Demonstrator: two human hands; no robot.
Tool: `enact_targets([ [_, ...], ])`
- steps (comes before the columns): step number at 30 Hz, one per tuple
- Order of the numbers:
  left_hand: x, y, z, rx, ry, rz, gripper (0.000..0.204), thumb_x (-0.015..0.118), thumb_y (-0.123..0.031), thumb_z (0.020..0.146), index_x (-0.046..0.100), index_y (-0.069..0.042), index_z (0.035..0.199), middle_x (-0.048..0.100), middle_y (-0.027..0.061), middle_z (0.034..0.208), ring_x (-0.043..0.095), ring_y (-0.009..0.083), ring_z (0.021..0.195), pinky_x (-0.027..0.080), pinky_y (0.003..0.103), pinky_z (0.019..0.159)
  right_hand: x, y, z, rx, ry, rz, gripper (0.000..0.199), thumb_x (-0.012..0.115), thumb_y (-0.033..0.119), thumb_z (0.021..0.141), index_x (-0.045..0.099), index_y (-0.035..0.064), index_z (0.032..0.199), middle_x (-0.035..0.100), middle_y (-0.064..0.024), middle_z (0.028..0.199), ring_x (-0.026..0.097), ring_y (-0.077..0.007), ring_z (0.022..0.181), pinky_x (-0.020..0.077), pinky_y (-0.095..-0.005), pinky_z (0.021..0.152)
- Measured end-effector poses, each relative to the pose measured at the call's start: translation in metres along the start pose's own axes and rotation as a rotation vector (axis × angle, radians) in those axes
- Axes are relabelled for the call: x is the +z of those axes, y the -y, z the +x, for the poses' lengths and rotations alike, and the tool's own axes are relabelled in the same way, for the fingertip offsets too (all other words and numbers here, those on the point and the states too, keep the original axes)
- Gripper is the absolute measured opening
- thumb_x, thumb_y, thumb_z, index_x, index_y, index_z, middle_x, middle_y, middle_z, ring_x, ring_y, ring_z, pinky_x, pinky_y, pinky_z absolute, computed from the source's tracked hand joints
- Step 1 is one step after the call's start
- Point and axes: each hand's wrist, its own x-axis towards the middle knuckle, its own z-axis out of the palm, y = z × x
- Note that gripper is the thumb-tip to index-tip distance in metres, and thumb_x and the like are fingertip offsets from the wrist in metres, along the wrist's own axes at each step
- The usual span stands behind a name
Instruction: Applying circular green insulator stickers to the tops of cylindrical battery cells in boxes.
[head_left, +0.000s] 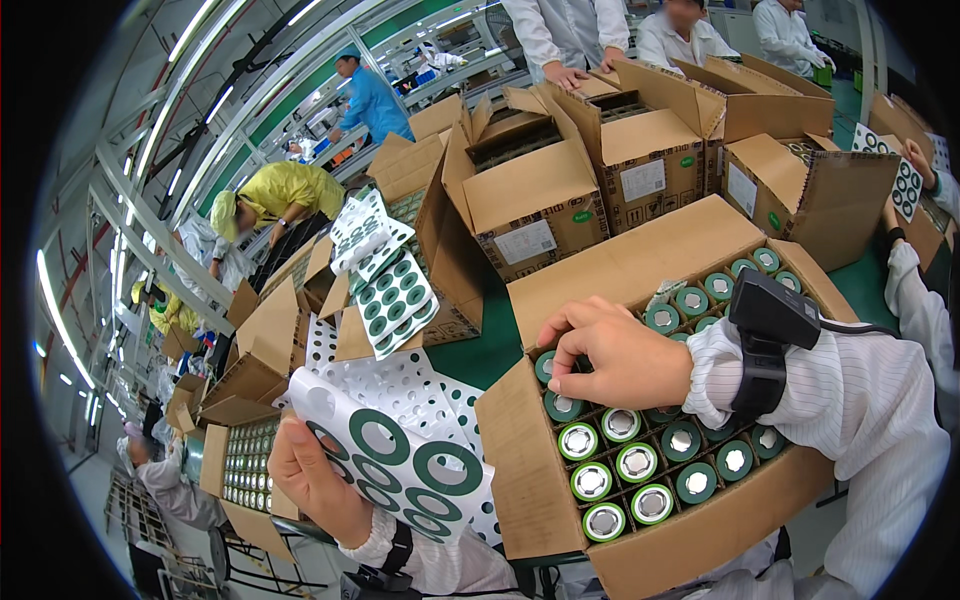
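Note:
My left hand (315, 478) grips a curled white sheet of dark green ring stickers (380, 436) beside the open carton. My right hand (625, 350) reaches into the carton (520, 460), thumb and forefinger brought together right over a cylindrical battery cell (563, 405) at the left side. Whatever is between those fingertips is too small to make out. Upright cells stand in a cardboard grid. Several near the front left, such as one cell (603, 521), show bright green rims with bare metal tops. Others, like this cell (696, 482), have dark green rings around the metal.
Punched-out white sheets (400, 385) lie left of the carton. More ring sticker sheets (385, 280) rest on a carton behind them. Open cartons (530, 205) line the green table's far side. Co-workers stand beyond, and another person's hands (912, 165) hold a sheet at far right.

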Motion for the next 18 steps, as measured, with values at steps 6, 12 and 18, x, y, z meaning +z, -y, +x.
enact_targets([
  [6,-0.0016,0.0028,0.0004,0.017,-0.020,0.003,0.038,0.043,-0.030,0.093,0.044,-0.005,0.065,0.041,-0.0047,0.057,0.036,0.0008,0.051,0.025,0.017,0.046,0.0008,-0.0006,-0.0004,-0.015,-0.011,-0.028,0.013,0.060,0.017,0.072,0.059,0.0060,0.063,0.053,-0.0072,0.103,0.044,-0.0262,0.102,0.0327,-0.0368,0.090],
  [12,0.0011,0.0010,-0.0006,0.004,-0.035,0.001,0.040,0.042,-0.028,0.094,0.042,-0.004,0.062,0.041,-0.0040,0.056,0.033,0.0018,0.052,0.022,0.017,0.048,0.0015,-0.0021,-0.0011,-0.040,-0.021,-0.047,0.012,0.060,0.015,0.072,0.059,0.0061,0.063,0.053,-0.0074,0.102,0.044,-0.0264,0.101,0.0338,-0.0371,0.089],
  [18,0.0004,0.0003,-0.0012,0.002,-0.039,0.008,0.040,0.042,-0.028,0.094,0.041,-0.005,0.061,0.041,-0.0041,0.056,0.032,0.0015,0.051,0.021,0.018,0.048,0.0033,-0.0012,-0.0024,-0.107,-0.060,-0.102,0.009,0.059,0.013,0.071,0.058,0.0061,0.065,0.053,-0.0068,0.099,0.046,-0.0263,0.097,0.0359,-0.0376,0.086],
])
